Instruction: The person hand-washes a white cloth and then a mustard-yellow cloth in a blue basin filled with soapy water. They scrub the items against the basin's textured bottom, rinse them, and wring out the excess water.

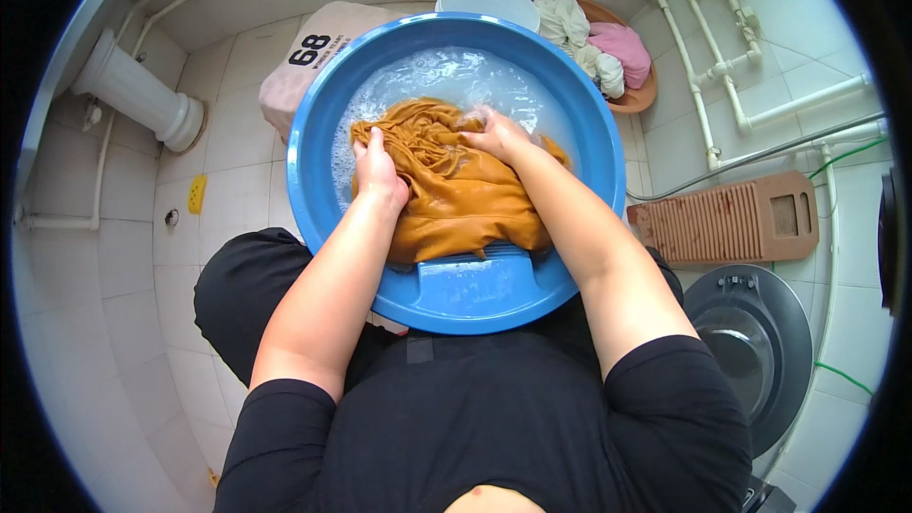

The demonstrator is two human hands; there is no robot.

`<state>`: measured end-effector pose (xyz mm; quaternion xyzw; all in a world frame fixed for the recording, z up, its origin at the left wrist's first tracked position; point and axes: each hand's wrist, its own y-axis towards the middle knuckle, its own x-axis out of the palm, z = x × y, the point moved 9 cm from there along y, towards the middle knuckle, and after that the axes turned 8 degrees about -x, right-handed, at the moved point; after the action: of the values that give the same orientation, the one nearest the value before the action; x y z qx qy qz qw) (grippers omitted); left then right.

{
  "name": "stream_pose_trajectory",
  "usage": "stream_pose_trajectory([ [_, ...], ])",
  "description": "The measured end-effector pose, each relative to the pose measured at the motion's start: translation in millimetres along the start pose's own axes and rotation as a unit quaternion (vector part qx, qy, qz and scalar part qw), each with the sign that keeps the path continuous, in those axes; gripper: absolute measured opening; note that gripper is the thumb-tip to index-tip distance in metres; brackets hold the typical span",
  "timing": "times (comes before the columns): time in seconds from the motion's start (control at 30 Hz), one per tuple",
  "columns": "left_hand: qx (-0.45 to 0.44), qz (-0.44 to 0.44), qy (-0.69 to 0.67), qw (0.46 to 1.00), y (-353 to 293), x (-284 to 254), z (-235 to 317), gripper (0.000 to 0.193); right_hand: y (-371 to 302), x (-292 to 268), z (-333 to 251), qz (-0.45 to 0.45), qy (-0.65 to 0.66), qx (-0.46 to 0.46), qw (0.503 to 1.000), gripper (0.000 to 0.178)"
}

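A wet mustard-yellow garment point(465, 199) lies bunched in a large blue basin point(313, 161), partly over the ribbed washboard point(480, 275) built into its near side. Sudsy water point(465, 71) fills the far part of the basin. My left hand point(380, 171) is closed on the gathered folds at the garment's left edge. At its far right, my right hand point(494, 135) grips the cloth with bent fingers, its fingertips partly hidden by suds and fabric. The garment's near part spreads over the ribs in loose creases.
Behind the basin are a pink cloth-covered thing point(285, 85), a white round lid or tub point(489, 2) and a brown basin point(646, 95) of white and pink laundry. To the right lie a brown washboard point(727, 218) and a dark grey basin point(788, 323). White pipes point(712, 114) run along the wall.
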<state>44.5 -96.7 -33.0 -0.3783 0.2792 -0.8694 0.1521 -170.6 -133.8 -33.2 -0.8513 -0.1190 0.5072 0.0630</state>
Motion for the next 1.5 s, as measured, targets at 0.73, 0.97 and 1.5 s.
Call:
stream_pose_trajectory([
  [0.73, -0.183, -0.120, 0.066, 0.974, -39.6, 34.4, -24.6, 0.039, -62.2, -46.3, -148.1, 0.332, 0.168, -0.219, 0.902, 0.021],
  [0.97, -0.123, -0.164, 0.054, 0.977, -10.0, 17.0, -35.0, 0.038, -81.5, -34.5, -167.4, 0.276, 0.160, -0.249, 0.914, 0.026],
  [1.5, 0.336, 0.208, 0.590, 0.704, -33.5, 5.0, 87.9, 0.052, -58.8, -23.7, 68.0, 0.032, -0.027, 0.112, 0.993, 0.072],
])
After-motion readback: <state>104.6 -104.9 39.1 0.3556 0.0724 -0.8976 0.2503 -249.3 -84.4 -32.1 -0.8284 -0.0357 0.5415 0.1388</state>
